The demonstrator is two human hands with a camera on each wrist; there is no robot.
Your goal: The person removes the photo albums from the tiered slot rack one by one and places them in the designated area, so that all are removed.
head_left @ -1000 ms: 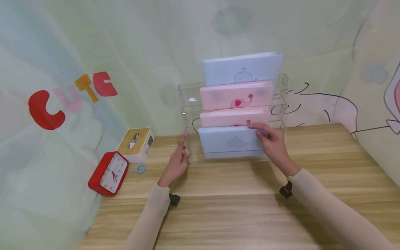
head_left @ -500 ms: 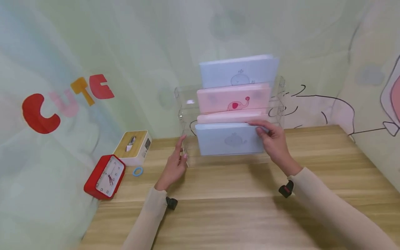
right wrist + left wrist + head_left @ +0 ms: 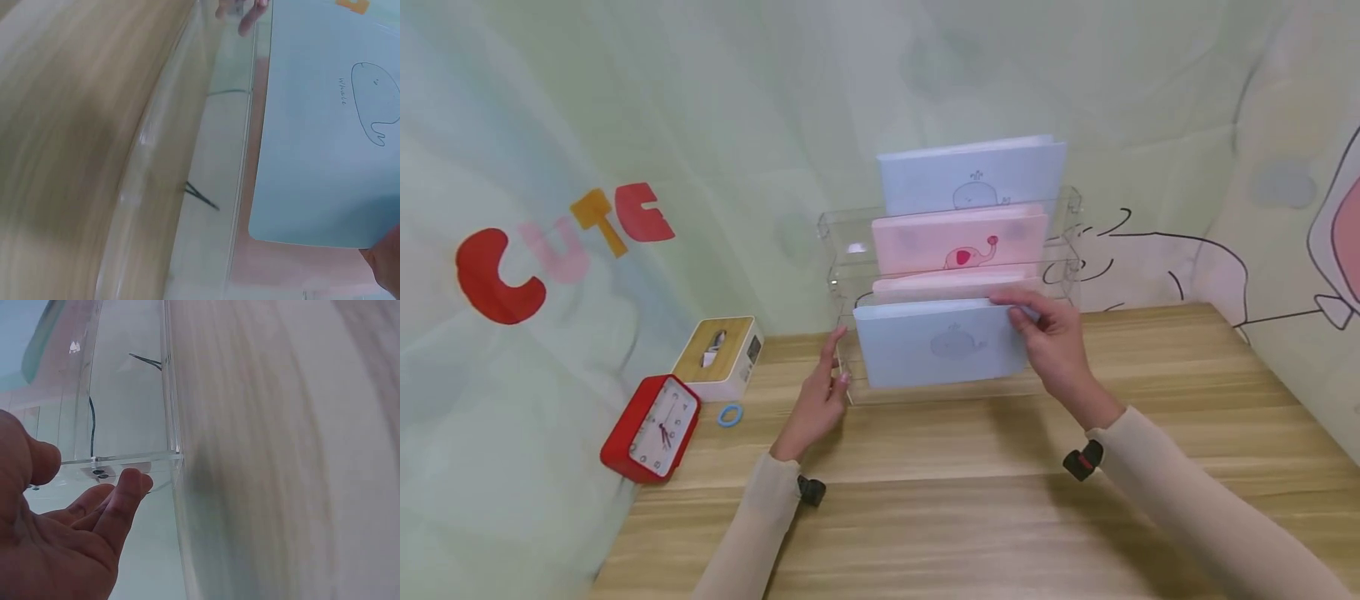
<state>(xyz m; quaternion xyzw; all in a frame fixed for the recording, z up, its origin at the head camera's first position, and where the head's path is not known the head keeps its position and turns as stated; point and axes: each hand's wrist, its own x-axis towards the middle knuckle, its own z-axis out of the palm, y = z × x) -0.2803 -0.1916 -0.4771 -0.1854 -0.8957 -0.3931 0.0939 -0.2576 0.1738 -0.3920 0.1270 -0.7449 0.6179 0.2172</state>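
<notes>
Across the back, a pale green backdrop (image 3: 775, 100) with coloured "CUTE" letters at left and a line-drawn animal at right. Below, a wood-grain table (image 3: 940, 533). Near the far edge of the table, a clear tiered rack (image 3: 853, 248). In the rack, from rear to front: a tall blue notebook (image 3: 925, 179), a pink notebook (image 3: 917, 242) with a red elephant, and a second, mostly hidden pink notebook (image 3: 940, 288). At the front of the rack, before the second pink notebook, a light blue notebook (image 3: 917, 362), slightly tilted, whale drawing in view; contact of the lower edge with the rack, impossible to tell. At the upper right corner of the light blue notebook, the right hand (image 3: 1060, 354), pinching with thumb and fingers. At the rack's left end, the left hand (image 3: 812, 408), fingers relaxed, wide of the thumb; firmness of contact unclear. At left, a red clock (image 3: 640, 421) beside a white box (image 3: 741, 379). Near both, a small blue ring (image 3: 721, 417).
</notes>
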